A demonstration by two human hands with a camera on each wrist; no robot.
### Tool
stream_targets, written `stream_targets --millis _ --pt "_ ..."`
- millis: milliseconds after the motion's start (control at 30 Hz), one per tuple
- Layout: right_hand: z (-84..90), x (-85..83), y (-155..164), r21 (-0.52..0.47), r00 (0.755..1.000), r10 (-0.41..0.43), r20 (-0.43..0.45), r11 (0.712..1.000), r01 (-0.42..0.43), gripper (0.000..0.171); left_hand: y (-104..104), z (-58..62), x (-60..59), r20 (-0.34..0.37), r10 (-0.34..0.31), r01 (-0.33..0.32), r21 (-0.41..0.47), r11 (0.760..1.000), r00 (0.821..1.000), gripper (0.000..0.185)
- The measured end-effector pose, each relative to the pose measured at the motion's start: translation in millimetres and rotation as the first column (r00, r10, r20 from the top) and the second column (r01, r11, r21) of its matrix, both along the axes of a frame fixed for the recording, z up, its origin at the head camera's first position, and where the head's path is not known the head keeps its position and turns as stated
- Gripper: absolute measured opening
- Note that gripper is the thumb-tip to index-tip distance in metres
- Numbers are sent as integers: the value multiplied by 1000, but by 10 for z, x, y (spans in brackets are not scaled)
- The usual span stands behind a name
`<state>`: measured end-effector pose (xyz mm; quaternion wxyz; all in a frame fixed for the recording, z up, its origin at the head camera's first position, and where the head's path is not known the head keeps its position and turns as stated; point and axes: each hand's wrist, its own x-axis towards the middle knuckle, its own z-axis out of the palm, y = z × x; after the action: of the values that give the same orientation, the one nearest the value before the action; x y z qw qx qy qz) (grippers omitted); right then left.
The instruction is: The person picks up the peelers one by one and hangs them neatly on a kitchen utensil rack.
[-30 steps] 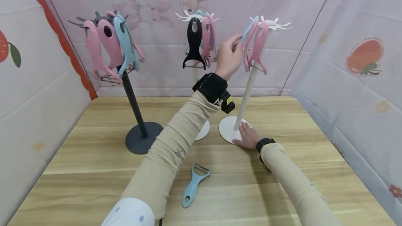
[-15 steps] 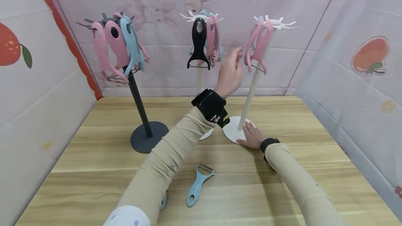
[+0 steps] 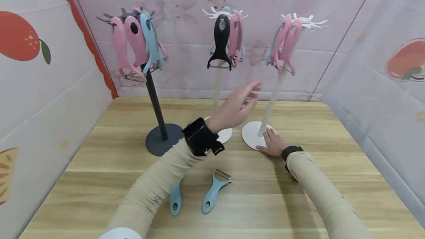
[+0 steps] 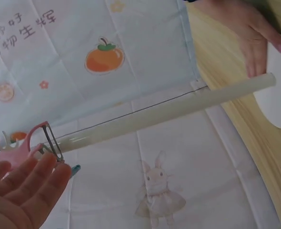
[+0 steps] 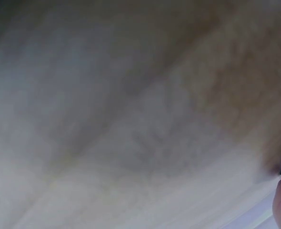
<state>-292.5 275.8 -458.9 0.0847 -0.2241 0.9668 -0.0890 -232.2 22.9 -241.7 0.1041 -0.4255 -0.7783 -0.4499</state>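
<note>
My left hand (image 3: 235, 108) hovers with loosely bent fingers and nothing in them, between the middle white stand and the right white stand (image 3: 270, 100). Fingers of my right hand (image 3: 275, 144) lie flat on the right stand's round base (image 3: 251, 135). From that stand's hooks hang pink peelers (image 3: 290, 43) and a light blue peeler (image 3: 273, 45) behind them. In the left wrist view, a pink peeler (image 4: 33, 138) shows just beyond my left fingers. Two light blue peelers lie on the table, one whole peeler (image 3: 214, 194) and another peeler (image 3: 175, 200) partly under my left forearm. The right wrist view is blurred.
A dark grey stand (image 3: 155, 102) at the left bears several pink and blue peelers. On the middle white stand (image 3: 217, 87) hang a black peeler (image 3: 221, 40) and several pink and blue ones. Printed cloth (image 3: 186, 58) walls the wooden table (image 3: 308, 121) at back and sides.
My left hand has left the blue peeler on the right stand and moved down and toward me. My right hand stays on the base. The view has shifted slightly.
</note>
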Motion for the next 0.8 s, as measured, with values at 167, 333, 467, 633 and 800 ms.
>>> stream_targets --millis 167,333,467,633,800 --pt "-7 -21 6 -5 1000 7 -15 1000 -7 89 -233 -164 140 -79 -69 61 -94 994 995 43" --pt "12 21 -19 -15 1000 15 -16 1000 -15 88 -478 -443 243 -275 -123 37 -297 954 954 32" --pt "67 89 -57 -15 1000 12 -19 1000 -13 92 -651 -649 303 -282 -157 -12 -516 857 946 24" --pt "72 94 -63 -15 1000 5 -2 1000 -5 92 -887 -839 360 -175 -164 -9 -711 704 971 23" --pt "54 69 -39 -15 999 16 -29 1000 -16 93 -1135 -1032 388 -65 -101 14 -772 635 993 26"
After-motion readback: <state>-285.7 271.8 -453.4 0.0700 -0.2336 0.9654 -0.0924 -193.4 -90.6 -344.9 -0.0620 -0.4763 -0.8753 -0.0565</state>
